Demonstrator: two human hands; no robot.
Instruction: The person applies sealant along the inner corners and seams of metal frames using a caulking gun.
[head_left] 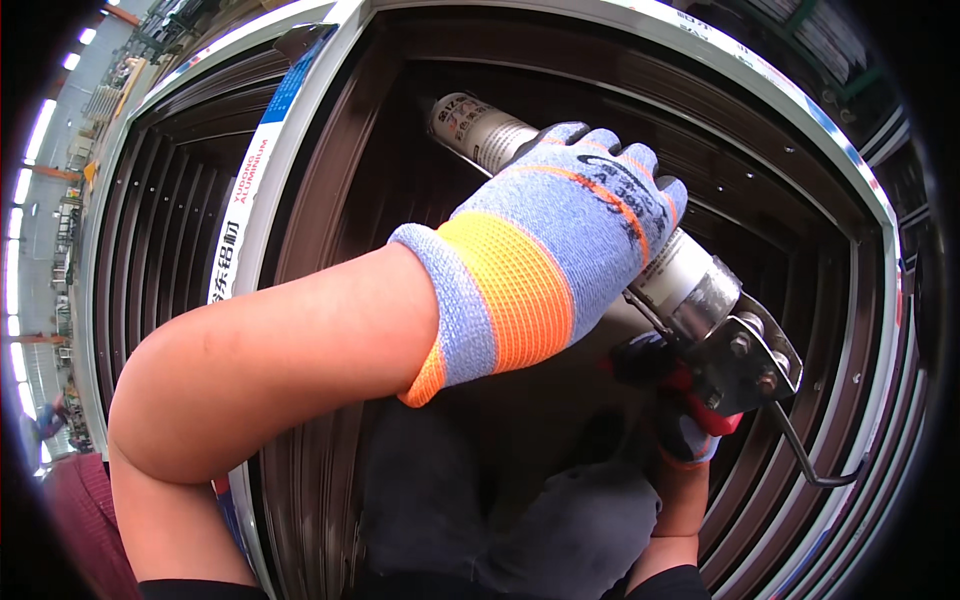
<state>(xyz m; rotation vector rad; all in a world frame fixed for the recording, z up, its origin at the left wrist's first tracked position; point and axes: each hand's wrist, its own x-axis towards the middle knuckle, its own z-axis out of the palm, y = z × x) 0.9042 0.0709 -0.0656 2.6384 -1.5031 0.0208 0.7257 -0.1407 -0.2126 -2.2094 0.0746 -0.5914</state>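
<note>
A caulking gun point(745, 365) with a white sealant cartridge point(485, 130) in it lies slantwise across the middle of the view. Around the cartridge's middle is wrapped my left hand point(575, 215), in a blue knit glove with an orange and yellow cuff. Below the gun's metal end plate, my right hand point(688, 440), also gloved, closes around the red handle point(705, 405); the gun hides part of its fingers. A bent rod sticks out from the gun's rear toward the lower right. The cartridge's far end points to the upper left.
Dark brown metal frames point(330, 190) with light outer edges surround my hands, stacked in several layers. A printed strip runs along the left upright point(245, 190). My grey-clad knees point(580, 520) are below. Maroon cloth point(80, 510) shows at lower left, with a workshop hall beyond.
</note>
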